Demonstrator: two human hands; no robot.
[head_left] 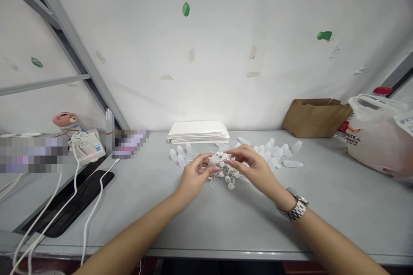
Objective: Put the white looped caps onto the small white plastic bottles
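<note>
My left hand [192, 176] is closed around a small white plastic piece [221, 158], whose exact kind I cannot make out. From the other side my right hand [253, 165] pinches the same piece between thumb and fingers. Right below the hands lies a heap of small white caps with thin stems [229, 180]. Small translucent plastic bottles [274, 152] lie spread behind and right of my right hand. Several more such bottles [179, 154] lie beyond my left hand. The fingers partly hide the held piece and the heap.
Against the wall sits a stack of white card sheets [198, 132]. A brown paper bag [316, 118] and a white plastic bag [377, 137] stand at the right. On the left are a black phone-like slab [77, 202], white cables [93, 206] and a white box [88, 146].
</note>
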